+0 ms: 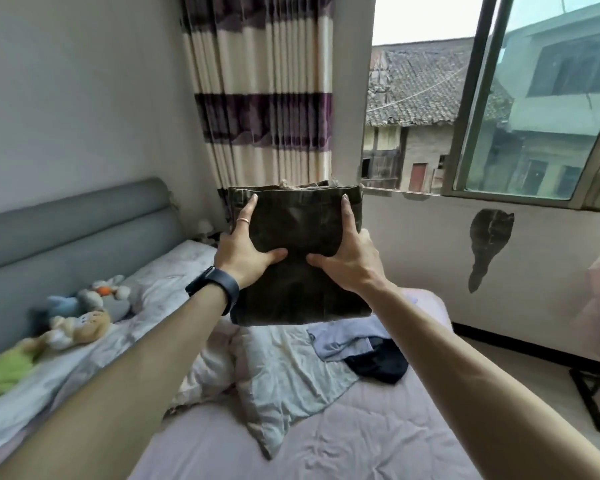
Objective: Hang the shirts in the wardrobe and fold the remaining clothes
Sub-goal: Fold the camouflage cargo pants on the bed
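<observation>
- In the foreground, two bare forearms reach forward over the bed with the wrinkled lilac sheet (361, 427); the left wrist wears a black wristband (215, 289).
- On the bed below the arms lies a pale grey-green pillow (281, 368), and just beside it a crumpled light blue garment (347, 341) that touches a dark navy garment (378, 363). Neither is folded yet, so in my judgement the folding part of the task is not finished.
- At arm's length, a dark olive-brown folded garment of thick cloth (302, 223) is held upright in the air above the bed and touches nothing else.
- The left grip (246, 249) clamps its left edge and the right grip (352, 259) its right edge. Both thumbs press on the front and almost meet in the middle, and each index finger is stretched up along a side edge. The other fingers are hidden behind the cloth.
- I judge the folded garment to be soft but thick, rather heavy for clothing, not slippery and not fragile. The layers can slide open, so it is best taken at both side edges, through all layers together, as it is held here.
- Farther left, some soft toys (80, 317) lie near the grey padded headboard (84, 220).
- At the back hang a cream and purple striped curtain (264, 98) and, on the right, an open sliding window (534, 116).
</observation>
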Tool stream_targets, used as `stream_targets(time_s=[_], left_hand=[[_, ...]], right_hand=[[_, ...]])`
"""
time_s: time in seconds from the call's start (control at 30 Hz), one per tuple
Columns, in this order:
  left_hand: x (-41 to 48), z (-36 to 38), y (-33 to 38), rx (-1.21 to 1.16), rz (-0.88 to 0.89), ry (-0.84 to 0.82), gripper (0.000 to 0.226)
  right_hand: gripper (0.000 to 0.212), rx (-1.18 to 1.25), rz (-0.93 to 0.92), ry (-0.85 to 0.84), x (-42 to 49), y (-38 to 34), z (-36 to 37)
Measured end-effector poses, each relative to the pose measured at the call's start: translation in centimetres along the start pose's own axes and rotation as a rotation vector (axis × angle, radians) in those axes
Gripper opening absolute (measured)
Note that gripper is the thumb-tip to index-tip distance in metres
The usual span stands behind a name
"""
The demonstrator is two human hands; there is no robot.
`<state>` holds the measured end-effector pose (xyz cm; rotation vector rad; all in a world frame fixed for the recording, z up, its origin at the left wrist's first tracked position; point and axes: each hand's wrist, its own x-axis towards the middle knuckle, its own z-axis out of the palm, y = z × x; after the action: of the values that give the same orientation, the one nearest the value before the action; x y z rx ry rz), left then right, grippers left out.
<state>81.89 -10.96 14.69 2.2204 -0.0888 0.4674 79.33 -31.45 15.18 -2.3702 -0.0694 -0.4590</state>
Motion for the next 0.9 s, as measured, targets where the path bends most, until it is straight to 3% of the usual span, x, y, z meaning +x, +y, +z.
stream_targets(time_s=[0.23, 0.47, 0.7, 0.9], left_hand=[[-7.6, -13.6, -8.1, 0.240, -0.228, 0.248, 0.112], [-18.7, -24.0, -11.1, 0.411, -0.481, 0.547, 0.110], [-32.0, -30.4, -9.7, 0.607, -0.745, 0.861, 0.106], [-41.5, -34.1, -6.6, 0.824, -0.942, 1.028, 0.105]], right_hand=[[0.121, 0.152, -0.217, -0.187, -3.9, -10.9, 11.0], [0.122, 0.293, -0.498, -0.401, -10.7, -21.1, 20.1], [0.116, 0.349, -0.822, -0.597, -20.8, -30.0, 22.7], [0.115, 0.480, -1.016, -0.738, -30.1, -35.8, 22.7]])
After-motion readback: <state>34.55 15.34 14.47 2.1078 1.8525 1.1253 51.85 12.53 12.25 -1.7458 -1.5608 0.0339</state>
